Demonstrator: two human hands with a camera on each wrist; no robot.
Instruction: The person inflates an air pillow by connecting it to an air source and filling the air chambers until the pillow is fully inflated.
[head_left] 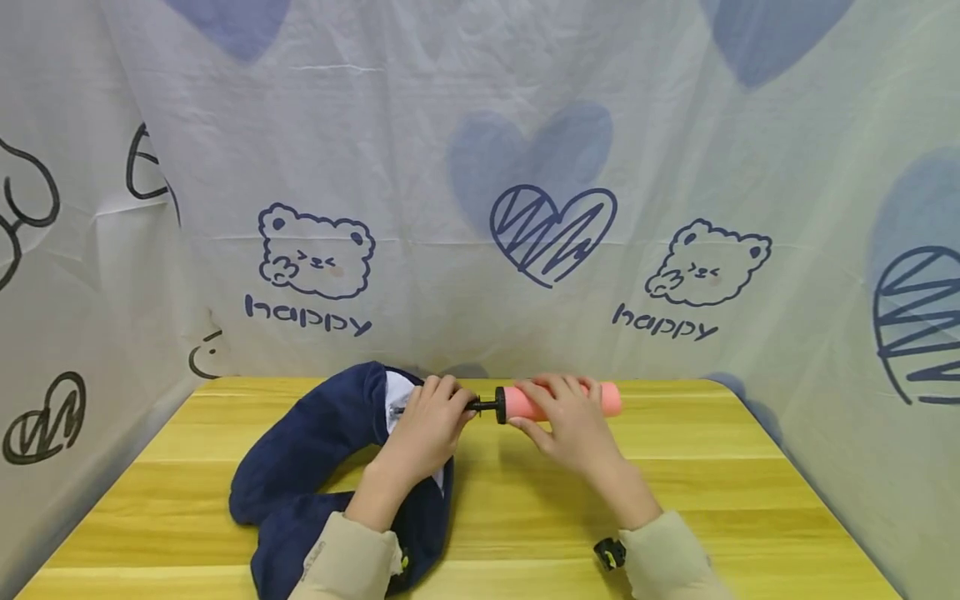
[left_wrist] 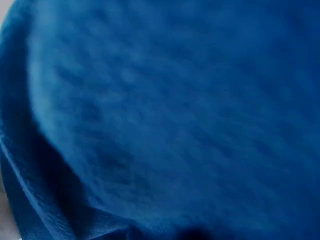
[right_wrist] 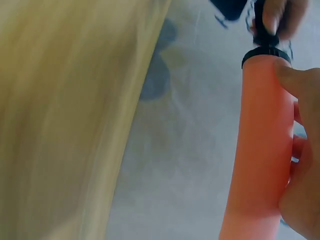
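A pink hand pump [head_left: 612, 399] with a black end lies level above the table, pointing left. My right hand [head_left: 576, 421] grips its pink barrel, fingers over the top and thumb near the black collar. In the right wrist view the barrel [right_wrist: 260, 140] runs up to that collar. My left hand [head_left: 427, 425] holds the pump's black handle end by the white opening [head_left: 397, 388] of a navy U-shaped neck pillow [head_left: 315, 425]. What lies under the left fingers is hidden. Blurred blue fabric [left_wrist: 175, 110] fills the left wrist view.
The wooden table [head_left: 750, 483] carries the pillow on its left half. A printed cloth [head_left: 420, 275] hangs right behind the table's far edge. A small black device [head_left: 610, 553] sits at the right cuff.
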